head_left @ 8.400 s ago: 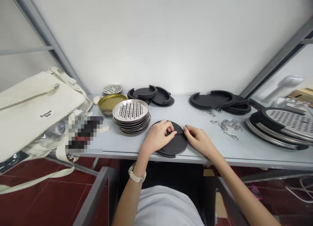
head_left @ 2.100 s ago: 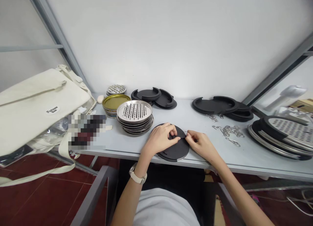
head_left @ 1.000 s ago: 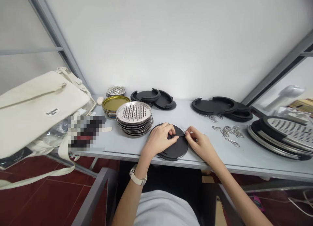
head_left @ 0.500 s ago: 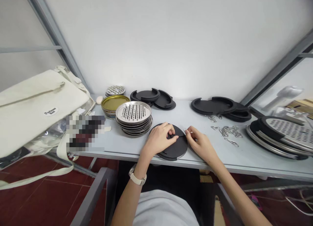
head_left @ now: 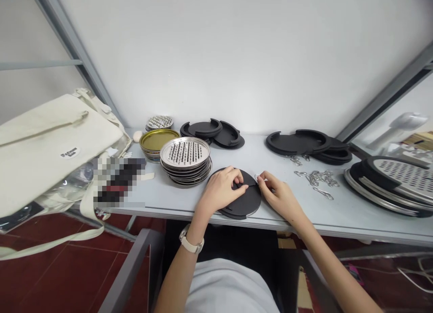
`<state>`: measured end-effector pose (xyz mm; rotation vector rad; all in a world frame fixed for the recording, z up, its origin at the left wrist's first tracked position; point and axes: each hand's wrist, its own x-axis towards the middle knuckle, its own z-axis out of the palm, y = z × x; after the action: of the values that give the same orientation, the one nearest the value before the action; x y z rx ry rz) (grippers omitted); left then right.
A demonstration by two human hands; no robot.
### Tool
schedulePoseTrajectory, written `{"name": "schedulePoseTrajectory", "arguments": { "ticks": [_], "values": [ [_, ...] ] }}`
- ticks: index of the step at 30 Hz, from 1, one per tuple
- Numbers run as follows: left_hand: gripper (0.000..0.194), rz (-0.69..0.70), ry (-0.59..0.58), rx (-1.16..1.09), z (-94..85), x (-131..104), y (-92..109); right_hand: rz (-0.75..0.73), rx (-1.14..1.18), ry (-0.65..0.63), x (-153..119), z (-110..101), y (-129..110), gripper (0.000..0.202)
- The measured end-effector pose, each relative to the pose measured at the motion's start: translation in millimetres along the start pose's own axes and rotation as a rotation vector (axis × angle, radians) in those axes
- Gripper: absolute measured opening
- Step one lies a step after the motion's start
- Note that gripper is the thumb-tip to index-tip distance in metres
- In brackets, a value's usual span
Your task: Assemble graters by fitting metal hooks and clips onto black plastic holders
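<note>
Left hand point(head_left: 221, 189) flat on the black disc point(head_left: 244, 202), fingers pressing its top down near the table point(head_left: 176, 200) edge. Right hand point(head_left: 278, 195) just beside, pinched around a small metal clip point(head_left: 257, 177) at the disc's far rim. Looks fiddly: could easily slip off the clip if the pinch loosens, or shove the disc off the edge. Stack of perforated steel plates point(head_left: 185, 157) just left, loose clips point(head_left: 318, 180) off to the right.
</note>
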<state>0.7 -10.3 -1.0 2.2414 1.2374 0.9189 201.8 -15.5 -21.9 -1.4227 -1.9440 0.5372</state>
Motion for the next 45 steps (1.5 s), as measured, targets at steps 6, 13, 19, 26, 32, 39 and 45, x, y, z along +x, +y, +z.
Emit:
{"name": "schedulePoseTrajectory", "arguments": {
  "ticks": [6,13,19,26,32,39,45],
  "values": [
    [0.011,0.003,0.004,0.004,0.0,-0.5,0.8,0.009,0.014,-0.015,1.2,-0.9,0.0,0.029],
    [0.011,0.003,0.005,0.014,-0.7,-0.9,1.5,0.006,0.020,-0.026,1.6,-1.8,-1.8,0.029],
    [0.008,0.007,0.019,0.018,0.5,-1.0,1.0,0.011,0.005,-0.026,1.1,-2.7,-1.3,0.029],
    [0.008,0.001,0.013,0.024,0.0,-0.7,0.9,0.015,-0.017,-0.032,4.3,-1.7,-0.8,0.027],
    [0.008,-0.002,0.010,0.020,-0.4,-1.0,1.3,0.057,-0.017,0.017,2.4,-0.7,-0.5,0.029],
    [0.013,-0.007,-0.011,0.001,-1.6,-0.8,3.2,0.034,-0.030,0.038,3.0,-0.8,-1.9,0.033],
    [0.012,-0.012,-0.015,0.001,-2.2,-0.8,2.9,0.020,-0.032,0.014,2.6,-1.2,-2.1,0.035]
  ]
}}
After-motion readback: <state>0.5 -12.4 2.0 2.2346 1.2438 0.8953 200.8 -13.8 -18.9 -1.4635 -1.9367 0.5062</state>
